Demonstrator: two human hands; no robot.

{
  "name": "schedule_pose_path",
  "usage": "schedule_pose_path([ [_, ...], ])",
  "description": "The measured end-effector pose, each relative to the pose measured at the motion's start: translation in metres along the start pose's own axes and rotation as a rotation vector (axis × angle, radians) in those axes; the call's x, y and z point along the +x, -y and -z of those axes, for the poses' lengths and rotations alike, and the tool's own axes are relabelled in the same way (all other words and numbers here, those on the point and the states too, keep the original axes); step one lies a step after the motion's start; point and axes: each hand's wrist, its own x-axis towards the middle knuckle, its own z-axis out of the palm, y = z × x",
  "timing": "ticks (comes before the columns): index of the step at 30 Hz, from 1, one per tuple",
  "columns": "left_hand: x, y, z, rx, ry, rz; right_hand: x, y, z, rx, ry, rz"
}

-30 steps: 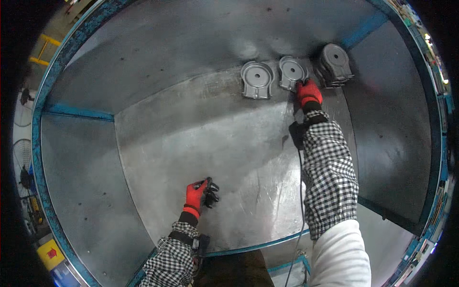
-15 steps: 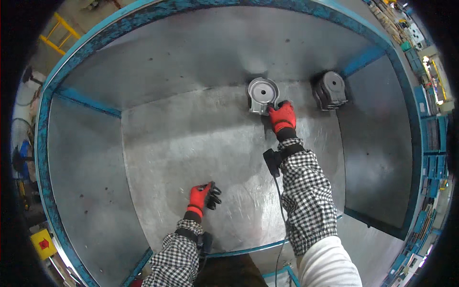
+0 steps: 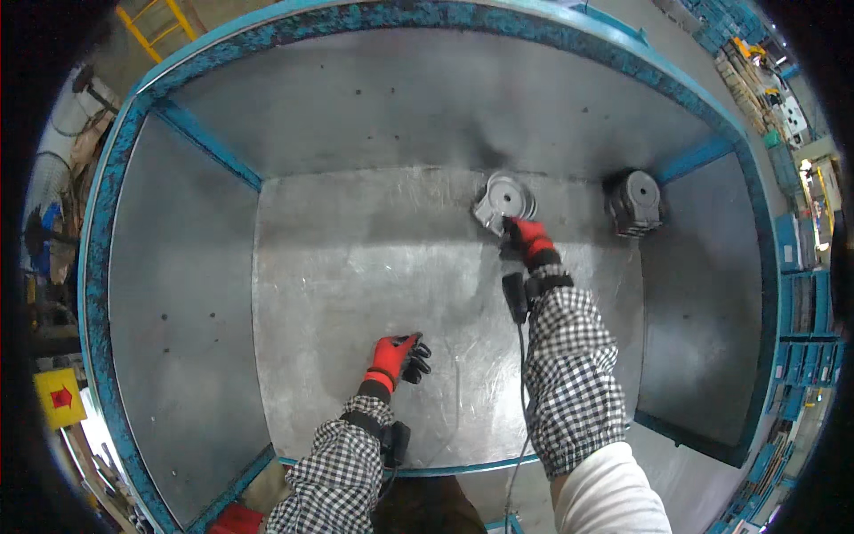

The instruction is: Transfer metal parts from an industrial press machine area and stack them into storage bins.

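My right hand [image 3: 527,238], in a red and black glove, has its fingers closed on the narrow end of a grey metal casting [image 3: 503,197]. The casting has a round dished face with a hole in its middle and lies at an angle near the far wall. Another rounded metal edge shows at its right side; whether that is a second part beneath it I cannot tell. Lower and to the left, my left hand [image 3: 398,359], gloved alike, hovers over the bare metal bottom with fingers loosely bent, apart and holding nothing.
A stack of similar grey castings [image 3: 637,203] stands in the far right corner. Around everything run the steel walls of a large bin with a worn blue rim [image 3: 427,16]. A cable [image 3: 523,383] trails from my right wrist. Blue storage bins [image 3: 805,285] stand outside at right.
The casting under my right hand has turned, its narrow end swinging toward the left, and its rounded neighbouring edge now shows at right. The whole view has shifted a little. My left hand stays free.
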Motion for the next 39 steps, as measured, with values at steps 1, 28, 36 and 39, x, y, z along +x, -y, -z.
schedule_pose_path([
  [1,0.007,0.002,-0.026,-0.029,0.075,0.045,0.019,-0.05,0.032,-0.122,-0.15,0.25],
  [28,-0.389,0.128,0.119,-0.036,-0.408,-0.801,-0.452,-0.081,-0.159,-0.333,1.364,0.326],
  [36,-0.617,0.267,0.191,-0.313,-0.773,-0.913,-0.511,-0.049,-0.214,-0.215,1.005,0.271],
  [39,-0.674,0.321,0.213,-0.522,-1.081,-0.714,-0.511,-0.056,-0.248,-0.202,1.059,0.231],
])
